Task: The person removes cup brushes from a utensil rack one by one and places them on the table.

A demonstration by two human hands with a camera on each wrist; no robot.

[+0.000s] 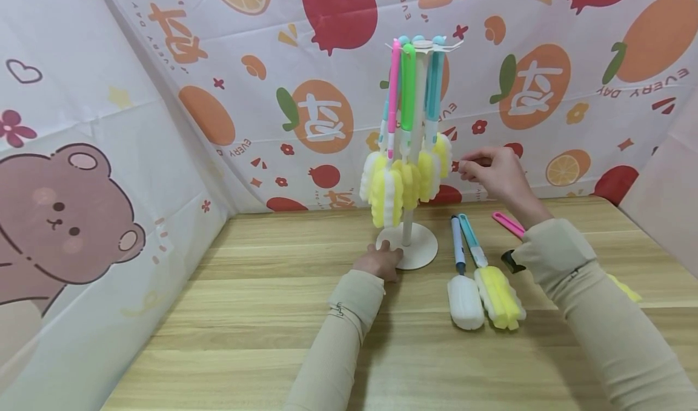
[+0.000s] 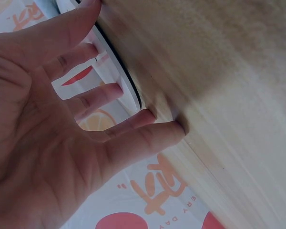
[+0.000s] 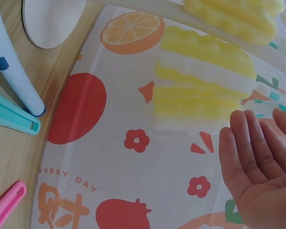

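Observation:
A white stand [image 1: 418,111] on a round base [image 1: 422,254] holds several cup brushes with yellow-and-white sponge heads, among them a pink-handled brush [image 1: 394,90] and a green-handled brush [image 1: 407,93]. My left hand [image 1: 382,260] rests at the left edge of the base, its spread fingers [image 2: 143,140] reaching to the rim and the wood. Just right of the hanging sponges [image 3: 200,100], my right hand [image 1: 501,173] is raised in the air. Its fingers are stretched forward, the thumb stands apart from them in the right wrist view, and nothing is held.
Right of the base lie a brush with a white head [image 1: 466,302] and a blue-handled brush with a yellow sponge [image 1: 500,296]. A pink handle [image 1: 508,223] and a yellow sponge [image 1: 626,288] show around the right arm. A printed cloth [image 1: 262,114] hangs behind the wooden table [image 1: 245,326].

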